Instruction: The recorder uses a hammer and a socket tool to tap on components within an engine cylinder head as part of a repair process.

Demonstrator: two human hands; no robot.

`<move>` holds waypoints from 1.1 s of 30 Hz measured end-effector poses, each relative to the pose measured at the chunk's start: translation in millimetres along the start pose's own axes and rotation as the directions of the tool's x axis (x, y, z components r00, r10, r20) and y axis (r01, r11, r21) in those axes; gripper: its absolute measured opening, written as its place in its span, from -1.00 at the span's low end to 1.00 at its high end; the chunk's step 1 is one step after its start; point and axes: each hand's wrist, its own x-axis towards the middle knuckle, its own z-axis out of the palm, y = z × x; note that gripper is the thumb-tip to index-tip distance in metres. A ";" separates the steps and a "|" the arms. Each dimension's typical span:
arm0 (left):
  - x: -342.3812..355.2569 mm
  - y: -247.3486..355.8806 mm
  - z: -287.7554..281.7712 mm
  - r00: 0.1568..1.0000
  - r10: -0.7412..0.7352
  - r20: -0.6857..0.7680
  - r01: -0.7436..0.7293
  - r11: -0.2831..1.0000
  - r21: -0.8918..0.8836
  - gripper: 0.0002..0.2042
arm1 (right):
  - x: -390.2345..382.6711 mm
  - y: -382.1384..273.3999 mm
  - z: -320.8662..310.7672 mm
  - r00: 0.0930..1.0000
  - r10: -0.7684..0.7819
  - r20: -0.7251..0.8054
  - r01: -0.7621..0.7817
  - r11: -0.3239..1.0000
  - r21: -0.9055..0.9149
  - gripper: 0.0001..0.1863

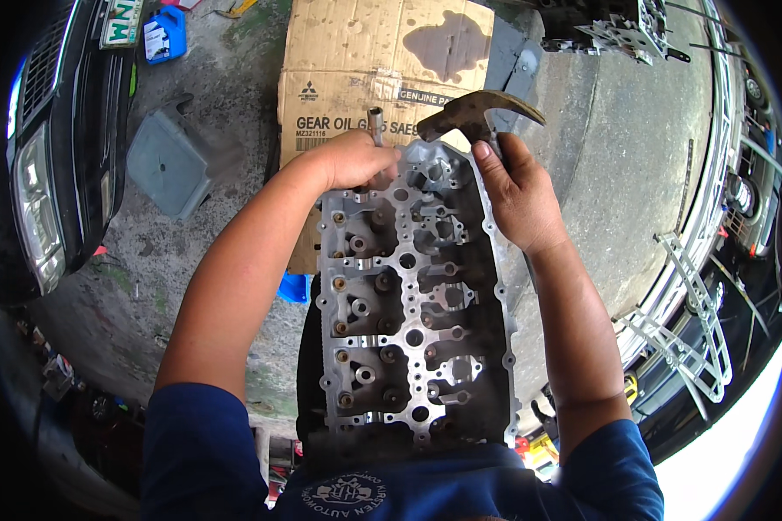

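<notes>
A grey metal engine cylinder head (414, 300), with rows of bores and valve openings, lies lengthwise in front of me. At its far left corner, my left hand (354, 161) is closed around a short silver metal tube (376, 126) that looks like a long socket or driver. The tube stands nearly upright, its top end above my fingers and its lower end hidden by them. My right hand (523, 193) grips a worn claw hammer (473, 113) close below its head, over the far right corner. The hammer's striking face points left toward the tube, apart from it.
Under the cylinder head's far end lies a flattened, oil-stained cardboard box (347, 52). A grey plastic stool (169, 165) and a blue jug (165, 36) stand left, near a black car (48, 165). Another engine part (613, 30) sits far right; metal frames (691, 321) lie right.
</notes>
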 end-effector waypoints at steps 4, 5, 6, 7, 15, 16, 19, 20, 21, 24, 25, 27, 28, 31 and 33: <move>-1.6 -7.1 6.3 0.966 0.255 -0.045 -0.245 0.956 0.160 -0.67 | 3.4 0.2 0.0 1.000 -0.015 -0.027 0.017 0.997 0.071 -0.54; -4.9 -12.3 8.5 0.929 0.334 -0.160 -0.334 0.942 0.024 -0.68 | 3.5 -4.1 -0.6 1.000 -0.003 -0.024 0.006 0.996 0.084 -0.54; -6.0 -16.0 10.3 0.878 0.388 -0.282 -0.429 0.897 -0.102 -0.69 | 3.7 -7.3 -1.8 1.000 0.008 -0.021 -0.006 0.995 0.098 -0.54; -9.1 -11.6 10.4 0.879 0.386 -0.281 -0.428 0.898 -0.104 -0.69 | 4.1 -8.8 -3.7 1.000 0.010 -0.020 -0.008 0.995 0.098 -0.54; 4.2 10.2 29.2 0.891 0.225 -0.395 -0.451 0.543 -0.708 -0.58 | 7.0 -6.4 -3.5 0.998 0.032 -0.045 -0.026 0.991 0.130 -0.55; 6.1 8.2 32.5 0.902 0.211 -0.376 -0.427 0.561 -0.709 -0.57 | 6.5 -7.7 -3.1 0.998 0.033 -0.044 -0.027 0.991 0.128 -0.55; 8.7 2.4 39.6 0.919 0.171 -0.356 -0.382 0.608 -0.696 -0.55 | 5.1 -13.2 -6.2 1.000 0.030 -0.008 -0.029 0.992 0.120 -0.56; 8.3 1.3 40.6 0.929 0.169 -0.329 -0.361 0.608 -0.707 -0.55 | 5.3 -15.0 -8.3 0.999 0.041 -0.003 -0.040 0.994 0.100 -0.56; 8.2 0.4 41.6 0.938 0.166 -0.303 -0.340 0.609 -0.717 -0.55 | 5.5 -15.6 -9.3 0.999 0.052 0.002 -0.052 0.996 0.079 -0.57; 12.2 0.5 43.5 0.945 0.166 -0.282 -0.320 0.649 -0.690 -0.54 | 8.2 -13.8 -11.1 1.000 0.019 -0.012 -0.017 0.996 0.092 -0.57; 13.2 0.5 43.5 0.945 0.168 -0.281 -0.320 0.649 -0.690 -0.54 | 9.5 -14.1 -11.2 1.000 0.019 -0.013 -0.018 0.996 0.091 -0.57; 14.7 0.1 43.5 0.953 0.152 -0.260 -0.295 0.654 -0.697 -0.53 | 13.0 -15.5 -10.8 0.998 -0.047 -0.034 0.051 0.992 0.111 -0.55; 14.4 0.4 43.5 0.954 0.154 -0.259 -0.295 0.653 -0.697 -0.53 | 14.9 -18.7 -12.9 0.998 -0.046 -0.036 0.050 0.993 0.110 -0.55; 14.2 0.0 43.6 0.955 0.133 -0.266 -0.287 0.646 -0.707 -0.53 | 23.1 -33.7 -22.1 0.994 -0.105 -0.021 0.105 0.995 -0.002 -0.54; 15.0 -1.3 44.1 0.948 0.147 -0.282 -0.304 0.676 -0.671 -0.54 | 31.5 -40.0 -24.0 0.968 -0.243 -0.067 0.239 0.969 -0.063 -0.53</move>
